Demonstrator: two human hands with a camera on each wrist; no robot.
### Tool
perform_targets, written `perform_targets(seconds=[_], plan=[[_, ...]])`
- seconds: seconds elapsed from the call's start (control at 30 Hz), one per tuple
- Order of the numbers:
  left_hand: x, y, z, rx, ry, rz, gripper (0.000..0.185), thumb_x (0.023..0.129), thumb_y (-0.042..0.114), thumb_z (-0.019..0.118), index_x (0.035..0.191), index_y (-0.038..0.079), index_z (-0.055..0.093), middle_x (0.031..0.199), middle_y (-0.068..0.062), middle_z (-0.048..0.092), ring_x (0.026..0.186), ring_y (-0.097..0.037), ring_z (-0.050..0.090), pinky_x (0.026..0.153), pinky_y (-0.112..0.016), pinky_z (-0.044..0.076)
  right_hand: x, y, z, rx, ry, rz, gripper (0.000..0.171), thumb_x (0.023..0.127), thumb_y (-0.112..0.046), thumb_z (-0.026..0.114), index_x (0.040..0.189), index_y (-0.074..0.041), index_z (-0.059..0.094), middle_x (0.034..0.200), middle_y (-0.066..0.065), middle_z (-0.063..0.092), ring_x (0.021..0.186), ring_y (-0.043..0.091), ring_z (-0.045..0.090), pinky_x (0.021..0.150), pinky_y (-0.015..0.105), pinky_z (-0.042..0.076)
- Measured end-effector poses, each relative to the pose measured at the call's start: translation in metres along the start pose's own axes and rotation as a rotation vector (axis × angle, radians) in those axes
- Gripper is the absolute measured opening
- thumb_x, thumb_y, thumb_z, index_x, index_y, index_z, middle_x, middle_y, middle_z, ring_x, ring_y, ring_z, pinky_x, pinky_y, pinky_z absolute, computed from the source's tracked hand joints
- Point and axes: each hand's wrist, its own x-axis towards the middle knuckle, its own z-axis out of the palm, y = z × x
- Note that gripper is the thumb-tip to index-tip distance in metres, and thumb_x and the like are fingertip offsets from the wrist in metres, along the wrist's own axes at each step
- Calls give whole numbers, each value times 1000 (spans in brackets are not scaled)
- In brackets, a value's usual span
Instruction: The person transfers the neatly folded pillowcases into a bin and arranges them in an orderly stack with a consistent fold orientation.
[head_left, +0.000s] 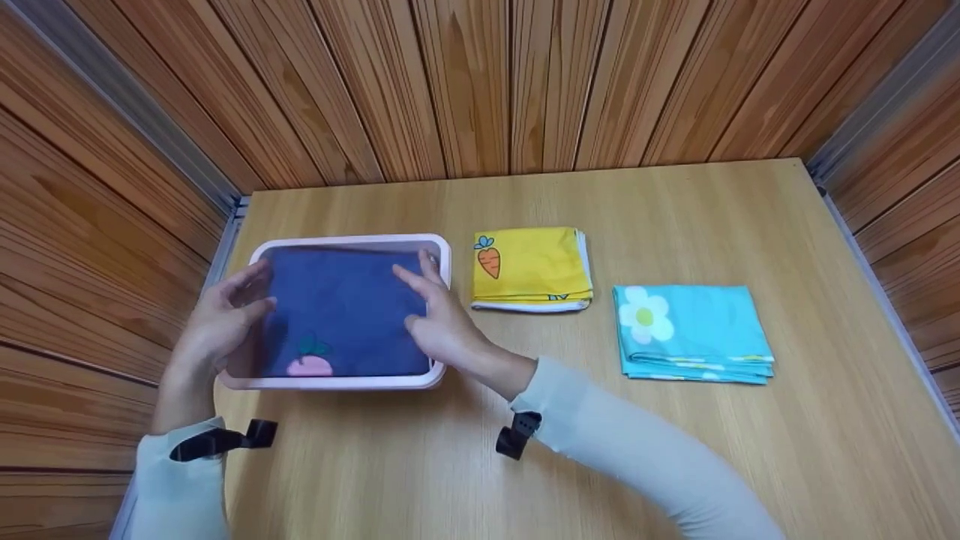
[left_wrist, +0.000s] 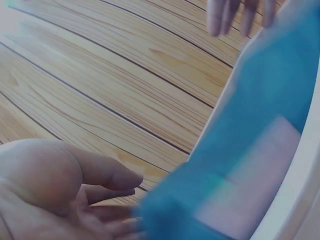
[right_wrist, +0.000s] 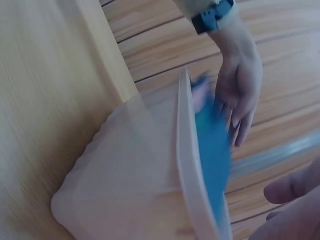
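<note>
A pale pink box (head_left: 337,384) sits at the table's left and holds a folded dark blue cloth (head_left: 345,307) with a pink radish print. My left hand (head_left: 232,315) rests at the box's left edge, its fingers straight against the cloth's side. My right hand (head_left: 431,300) lies flat over the cloth's right part, fingers spread. In the left wrist view, my left palm (left_wrist: 60,190) is open beside the blue cloth (left_wrist: 250,125) and the box rim (left_wrist: 300,200). The right wrist view shows the box wall (right_wrist: 130,170), the blue cloth (right_wrist: 215,150) and the left hand (right_wrist: 240,95) beyond.
A folded yellow cloth (head_left: 531,268) with a carrot print lies just right of the box. Farther right lies a folded cyan cloth (head_left: 690,331) with a flower print. The wooden table (head_left: 675,450) is enclosed by wood-panelled walls on three sides.
</note>
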Motion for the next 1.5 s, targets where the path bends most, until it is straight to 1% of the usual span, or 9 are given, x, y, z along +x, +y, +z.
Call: perform_targets(seconds=[0.07, 0.2, 0.53, 0.7, 0.8, 0.97, 1.13, 1.33, 1.5], plan=[[0, -1, 1, 13, 37, 23, 63, 106, 14, 51, 163, 10, 22, 168, -20, 16, 153, -41, 15, 119, -59, 25, -3, -2, 2, -20, -8, -10, 69, 96, 9, 51, 158, -19, 39, 172, -6, -1, 157, 22, 4, 119, 33, 31], [1, -3, 2, 25, 71, 45, 62, 107, 16, 52, 161, 6, 25, 166, -21, 21, 153, -41, 17, 118, -58, 28, -5, -3, 3, -27, -17, -7, 69, 97, 8, 51, 158, -22, 39, 172, -8, -1, 157, 23, 7, 111, 28, 42], [3, 1, 10, 35, 73, 121, 57, 106, 12, 51, 156, -6, 30, 159, -27, 33, 147, -43, 32, 117, -55, 31, -4, 0, -3, -30, -17, -49, 67, 96, 8, 51, 158, -16, 39, 172, -1, 4, 157, 23, 6, 124, 39, 17], [2, 8, 16, 63, 44, 148, 57, 106, 13, 51, 155, -8, 31, 158, -29, 34, 146, -45, 34, 115, -57, 33, -4, 0, -8, -68, -27, -77, 67, 98, 3, 55, 158, -18, 38, 172, -1, 5, 156, 23, 7, 115, 33, 38], [0, 13, 20, 130, 63, 168, 56, 105, 14, 53, 154, -6, 34, 156, -30, 36, 144, -46, 37, 113, -59, 36, -4, 0, -13, -158, -44, -111, 66, 99, -2, 58, 159, -21, 36, 172, -3, 4, 157, 21, 8, 114, 32, 39], [-3, 21, 33, 319, 137, 255, 54, 103, 13, 58, 151, -5, 40, 152, -32, 40, 141, -50, 38, 112, -64, 34, -5, 1, -19, -439, -60, -207, 69, 100, -15, 63, 161, -20, 30, 172, -3, -2, 157, 17, -4, 124, 42, 14], [-8, 27, 44, 446, 148, 301, 61, 104, 24, 60, 155, 0, 37, 159, -27, 32, 147, -47, 30, 115, -64, 28, -7, 2, -24, -692, -71, -258, 77, 101, -35, 63, 164, -21, 21, 171, 0, -13, 155, 20, -17, 124, 49, -5], [-13, 34, 61, 589, 202, 280, 75, 102, 42, 61, 161, 9, 28, 169, -21, 9, 151, -51, 13, 115, -70, 16, -8, 5, -31, -837, -89, -235, 86, 99, -58, 55, 165, -25, 11, 167, 3, -26, 152, 25, -28, 117, 58, -19], [-12, 35, 75, 715, 150, 315, 84, 102, 55, 51, 163, 9, 19, 170, -17, -1, 152, -49, 3, 118, -66, -10, -9, 7, -40, -918, -93, -208, 90, 97, -69, 47, 165, -29, 3, 166, 3, -30, 150, 25, -32, 114, 62, -21]])
